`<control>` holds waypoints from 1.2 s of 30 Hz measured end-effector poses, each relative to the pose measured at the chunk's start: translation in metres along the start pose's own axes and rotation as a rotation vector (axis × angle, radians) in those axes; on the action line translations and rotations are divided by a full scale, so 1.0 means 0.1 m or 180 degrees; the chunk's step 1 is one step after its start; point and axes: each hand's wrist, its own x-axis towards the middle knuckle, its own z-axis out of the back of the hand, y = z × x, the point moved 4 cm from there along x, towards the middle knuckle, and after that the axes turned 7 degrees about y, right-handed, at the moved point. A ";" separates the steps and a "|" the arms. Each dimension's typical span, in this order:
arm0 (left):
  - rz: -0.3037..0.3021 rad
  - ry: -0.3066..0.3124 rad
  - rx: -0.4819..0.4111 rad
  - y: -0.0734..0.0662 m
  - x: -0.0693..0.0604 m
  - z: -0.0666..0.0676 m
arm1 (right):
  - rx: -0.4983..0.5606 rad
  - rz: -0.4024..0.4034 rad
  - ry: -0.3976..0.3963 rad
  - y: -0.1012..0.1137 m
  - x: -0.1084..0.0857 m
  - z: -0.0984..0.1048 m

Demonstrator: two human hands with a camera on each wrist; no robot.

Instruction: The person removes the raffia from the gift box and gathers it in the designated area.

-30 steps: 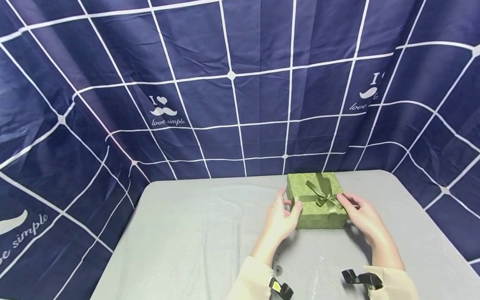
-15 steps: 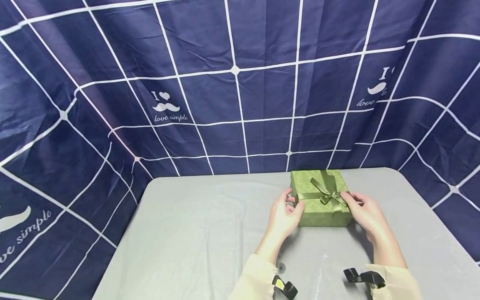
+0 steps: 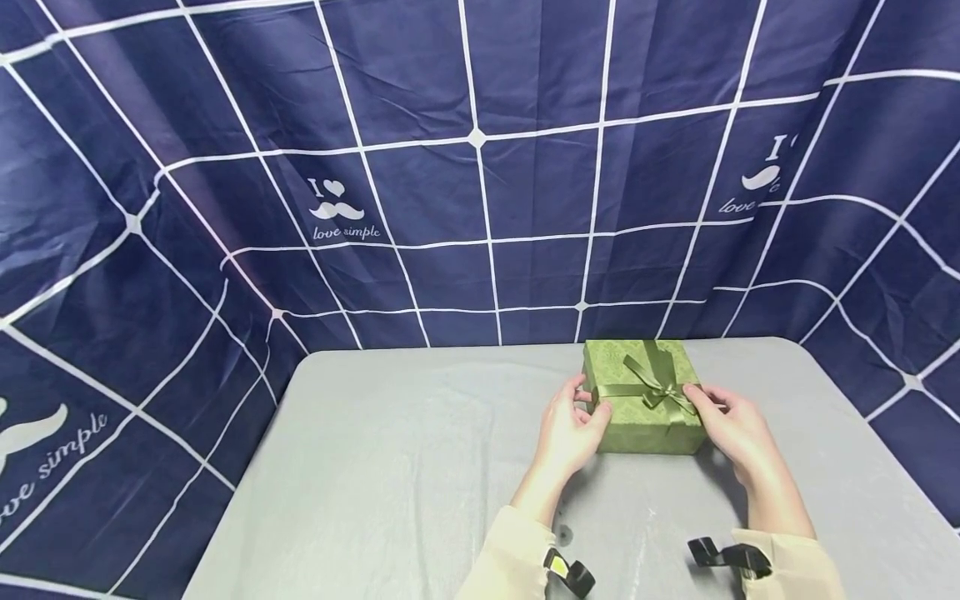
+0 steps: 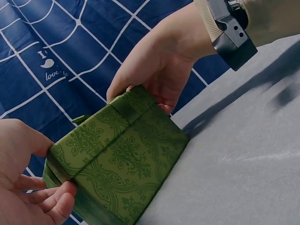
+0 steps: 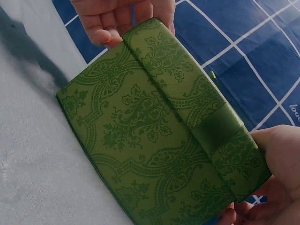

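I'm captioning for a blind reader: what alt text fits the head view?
A left hand and right hand grip a green patterned rectangular box with a green ribbon bow, on a grey table before a navy fabric curtain with white gridlines.

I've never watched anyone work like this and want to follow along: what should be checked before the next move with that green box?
1. Left hand on the green box: ok, it holds the left side.
2. Right hand on the green box: ok, it holds the right side.
3. Lid on: ok, it covers the top.
4. Bow tied: ok, it sits knotted on top of the lid.
5. Right thumb clear of the ribbon: not ok, in the head view its tip overlaps the ribbon beside the bow.
6. What is inside: cannot tell, the box is closed.
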 end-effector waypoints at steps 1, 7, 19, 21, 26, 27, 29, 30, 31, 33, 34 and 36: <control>-0.0002 0.0002 0.0003 0.00 0.00 0.00 | 0.0000 -0.0003 0.0000 0.00 0.00 0.00; -0.0007 0.0003 0.0009 -0.03 0.01 0.01 | -0.0009 -0.0011 -0.0011 0.03 0.00 0.01; -0.0032 0.0005 0.0016 -0.05 -0.01 0.03 | 0.0005 0.0015 0.0000 0.07 -0.04 0.01; -0.0042 -0.0001 0.0020 -0.06 -0.01 0.03 | 0.0023 0.0008 0.0006 0.08 -0.04 0.01; -0.0058 -0.0017 0.0003 -0.08 -0.01 0.04 | 0.0030 -0.0006 0.0001 0.09 -0.04 0.02; -0.0062 -0.0019 -0.0001 -0.08 -0.01 0.04 | 0.0019 -0.0004 -0.0001 0.10 -0.04 0.02; -0.0075 -0.0019 -0.0005 -0.09 -0.02 0.04 | 0.0011 -0.0002 -0.0001 0.11 -0.05 0.02; -0.0085 -0.0018 -0.0005 -0.09 -0.02 0.04 | 0.0009 -0.0005 0.0000 0.11 -0.05 0.02; -0.0093 -0.0017 -0.0004 -0.09 -0.02 0.04 | 0.0009 -0.0003 -0.0004 0.11 -0.05 0.03; -0.0113 -0.0015 0.0000 -0.10 -0.03 0.05 | 0.0011 0.0004 -0.0002 0.11 -0.06 0.03; -0.0122 -0.0016 0.0001 -0.10 -0.03 0.05 | 0.0018 0.0003 0.0003 0.11 -0.06 0.04; -0.0135 -0.0021 0.0007 -0.12 -0.03 0.05 | 0.0034 0.0001 0.0005 0.11 -0.07 0.04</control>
